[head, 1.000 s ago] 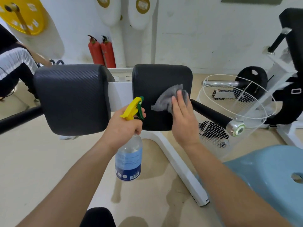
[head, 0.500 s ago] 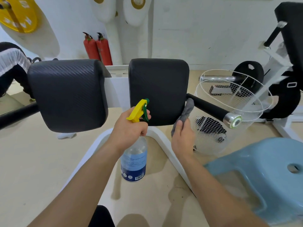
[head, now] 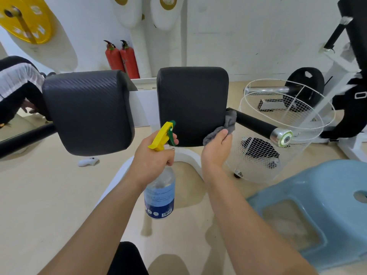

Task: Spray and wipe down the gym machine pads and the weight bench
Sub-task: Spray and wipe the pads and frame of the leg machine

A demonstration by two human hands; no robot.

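A: Where's the cloth?
B: Crumpled grey cloth (head: 222,130) sits on the lower right corner of the right black textured machine pad (head: 192,104), touching it and the black foam handle bar (head: 256,124) just beside it. Right hand (head: 215,149) grips the cloth, fingers curled round it.
A: Left hand?
B: Left hand (head: 153,157) wrapped round the neck of a clear plastic spray bottle with blue label (head: 159,195). Its yellow-green trigger head points toward that pad, and the bottle body hangs upright below the fist.
A: Other pad?
B: Left black textured machine pad (head: 87,112) is just beside the right one, on the same white frame (head: 186,157).
A: Around?
B: White wire basket (head: 278,135) right of the bar, light blue plastic stool (head: 317,205) lower right, two red fire extinguishers (head: 121,56) at the back wall.
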